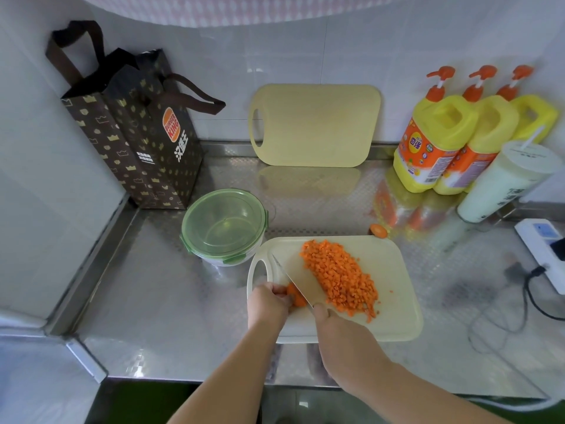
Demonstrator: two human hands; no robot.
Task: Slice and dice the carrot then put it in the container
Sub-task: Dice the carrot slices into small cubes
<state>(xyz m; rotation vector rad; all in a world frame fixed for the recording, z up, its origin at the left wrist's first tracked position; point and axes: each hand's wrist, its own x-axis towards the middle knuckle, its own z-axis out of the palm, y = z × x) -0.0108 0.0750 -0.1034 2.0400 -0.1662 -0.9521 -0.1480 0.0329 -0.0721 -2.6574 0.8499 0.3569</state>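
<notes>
Steel countertop (153, 286) is bearing a cream plastic cutting board (394, 301); left hand (267, 304) is pinching a short orange carrot stub (296, 296), right hand (342, 335) is gripping a broad steel knife (301, 286) beside it, risking a cut if it rolls.

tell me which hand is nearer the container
Left. The left hand holds a carrot piece close to the container, at its near right; the right hand, gripping the knife, sits farther right.

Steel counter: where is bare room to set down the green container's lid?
Free: left of the pale cutting board, in front of the round green-lidded container, and between that board and the beige board leaning on the wall. Crowded: right side, with yellow bottles, white power strip.
</notes>
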